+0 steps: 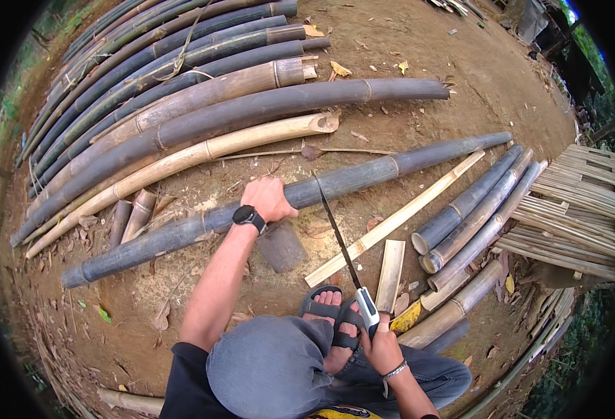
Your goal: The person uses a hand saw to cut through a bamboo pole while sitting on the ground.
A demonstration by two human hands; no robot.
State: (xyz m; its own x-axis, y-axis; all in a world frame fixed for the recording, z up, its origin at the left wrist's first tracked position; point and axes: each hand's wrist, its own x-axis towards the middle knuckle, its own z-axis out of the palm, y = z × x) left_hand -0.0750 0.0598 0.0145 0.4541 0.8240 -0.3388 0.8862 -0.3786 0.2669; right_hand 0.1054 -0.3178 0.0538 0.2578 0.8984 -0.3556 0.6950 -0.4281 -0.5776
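Observation:
A long dark grey bamboo pole [363,171] lies slantwise across the ground in front of me. My left hand [269,200], with a black watch at its wrist, is clasped over the pole's middle. In my right hand [383,350] is the white and black handle of a handsaw [342,241]. Its long thin blade reaches away from me, and the far end meets the pole just right of my left hand. Whether the teeth have cut in, I cannot tell. Under the pole, beside my left wrist, sits a short dark wooden block [282,248].
Many bamboo poles [252,80] are stacked at the far left. Split bamboo strips [405,213] and cut dark lengths [471,202] lie to the right, near a slatted bamboo platform [576,195]. My sandalled feet [332,314] are close to the blade. Pale sawdust and dry leaves dot the dirt.

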